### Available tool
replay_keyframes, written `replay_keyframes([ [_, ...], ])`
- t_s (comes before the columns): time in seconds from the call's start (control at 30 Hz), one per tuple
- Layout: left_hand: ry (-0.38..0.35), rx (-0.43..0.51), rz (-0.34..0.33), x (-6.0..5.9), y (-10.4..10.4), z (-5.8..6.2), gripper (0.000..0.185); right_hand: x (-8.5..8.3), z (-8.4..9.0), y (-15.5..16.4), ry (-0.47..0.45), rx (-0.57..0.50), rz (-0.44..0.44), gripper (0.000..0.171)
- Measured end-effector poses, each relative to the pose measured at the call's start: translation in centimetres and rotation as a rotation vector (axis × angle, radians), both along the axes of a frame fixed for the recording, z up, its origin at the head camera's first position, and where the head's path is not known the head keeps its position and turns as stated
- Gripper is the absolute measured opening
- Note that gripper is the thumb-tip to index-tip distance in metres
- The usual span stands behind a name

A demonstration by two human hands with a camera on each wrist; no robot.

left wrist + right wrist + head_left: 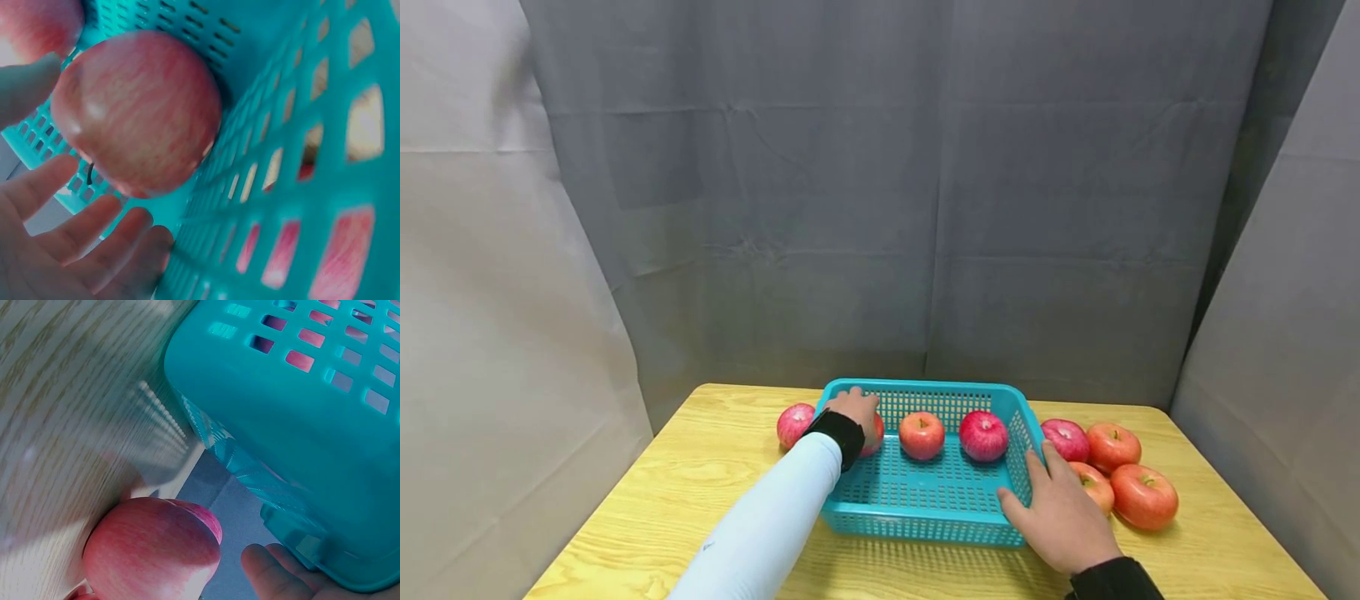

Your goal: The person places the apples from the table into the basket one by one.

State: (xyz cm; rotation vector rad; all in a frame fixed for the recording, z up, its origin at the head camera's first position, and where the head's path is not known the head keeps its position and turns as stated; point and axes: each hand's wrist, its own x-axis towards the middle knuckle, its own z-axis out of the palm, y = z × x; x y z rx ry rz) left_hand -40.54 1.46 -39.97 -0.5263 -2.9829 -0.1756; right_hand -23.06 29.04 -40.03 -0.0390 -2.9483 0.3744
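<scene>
The left hand [855, 408] is reaching into the teal basket [925, 525] at its 9 o'clock end, lying over an apple [876, 435] that is sitting inside against the left wall. In the left wrist view that apple [137, 112] is resting on the basket floor just beside the mesh wall, and the left fingers [75, 231] are lying spread and loosely bent under and around it; the grip is relaxed and apart, and whether the fingers are actually touching the fruit cannot be told.

The right hand [1060, 521] is lying flat against the basket's right wall near the 4 o'clock corner, fingers straight and spread, pressing on the rim rather than curling round it. The right wrist view is showing a fingertip [272, 572] under the basket's corner [300, 425].

Two more apples are sitting in the basket, one at its centre [922, 434] and one toward 3 o'clock [983, 435]. Another apple [794, 423] is lying on the table [685, 483] just outside the basket at 9 o'clock. Four apples are clustering on the table at 3 o'clock, the nearest [1097, 487] partly under the right hand.
</scene>
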Motion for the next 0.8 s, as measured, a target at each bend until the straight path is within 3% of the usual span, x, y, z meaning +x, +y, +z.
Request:
replay_keyframes([
  [0.3, -0.016, 0.007, -0.025, 2.2, -0.7, 3.0, 0.049, 0.1, 0.0, -0.1, 0.01, 0.001, 0.004, 0.099],
  [0.5, -0.013, 0.03, -0.064, 2.0, -1.2, 3.4, 0.043, 0.0, -0.1, -0.1, 0.005, 0.005, 0.005, 0.099],
  [0.8, 0.006, 0.019, -0.074, 2.3, -2.0, 5.7, 0.052, -0.1, -0.2, 0.1, 0.009, 0.01, 0.004, 0.1],
])
